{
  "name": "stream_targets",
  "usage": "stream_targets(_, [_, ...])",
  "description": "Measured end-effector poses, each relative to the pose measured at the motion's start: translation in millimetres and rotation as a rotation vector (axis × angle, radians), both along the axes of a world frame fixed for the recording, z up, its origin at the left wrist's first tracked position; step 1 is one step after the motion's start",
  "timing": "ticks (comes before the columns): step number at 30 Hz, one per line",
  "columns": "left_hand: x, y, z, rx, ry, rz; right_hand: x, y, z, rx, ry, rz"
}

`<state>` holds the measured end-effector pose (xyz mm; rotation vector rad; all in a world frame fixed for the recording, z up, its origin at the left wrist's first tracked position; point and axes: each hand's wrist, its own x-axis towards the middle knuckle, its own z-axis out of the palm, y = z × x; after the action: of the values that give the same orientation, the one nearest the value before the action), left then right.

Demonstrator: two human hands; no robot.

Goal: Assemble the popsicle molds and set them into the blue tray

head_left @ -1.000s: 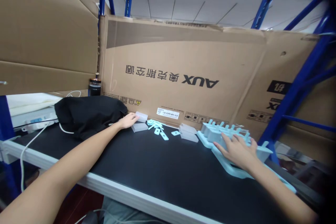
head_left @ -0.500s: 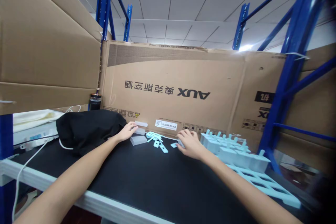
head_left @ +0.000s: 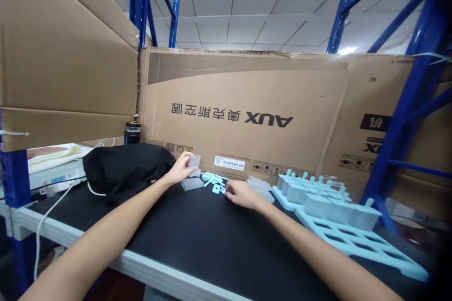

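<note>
My left hand point(head_left: 181, 168) has a translucent popsicle mould point(head_left: 195, 162) pinched between thumb and fingers, tilted up off the table. Two more translucent moulds are below it, the front one point(head_left: 192, 184) lying on the black surface. My right hand point(head_left: 243, 194) has its fingers closed at the edge of a small pile of light-blue popsicle sticks point(head_left: 213, 178). One stick point(head_left: 222, 190) is at its fingertips, partly covered by them. Behind that hand lie some translucent moulds point(head_left: 259, 183).
At right, a light-blue rack point(head_left: 376, 249) holds several moulds with stick handles upright. A black cloth bag point(head_left: 123, 169) lies at left, a dark bottle point(head_left: 133, 132) behind it. A cardboard sheet point(head_left: 247, 84) walls the back. Blue shelf posts point(head_left: 406, 122) frame the sides.
My left hand has lifted a mould from the left pile and tipped it up. My right hand has moved left to the sticks, away from the moulds at right. The view has shifted slightly.
</note>
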<state>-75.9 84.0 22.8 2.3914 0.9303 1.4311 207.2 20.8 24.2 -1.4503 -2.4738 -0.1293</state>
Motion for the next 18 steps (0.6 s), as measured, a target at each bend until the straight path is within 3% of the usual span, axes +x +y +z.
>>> stream_targets(9, [33,-37,5.5,-0.015,-0.069,-0.239,7,9,-4.7,-0.015,0.129,-0.015])
stream_targets(13, [49,-51,0.1,-0.073,-0.081,-0.362,12,6,13.3,0.091,0.228,-0.012])
stream_targets(18, [66,-56,-14.3,-0.298,-0.078,-0.461,7,-9,40.4,0.237,0.470,0.140])
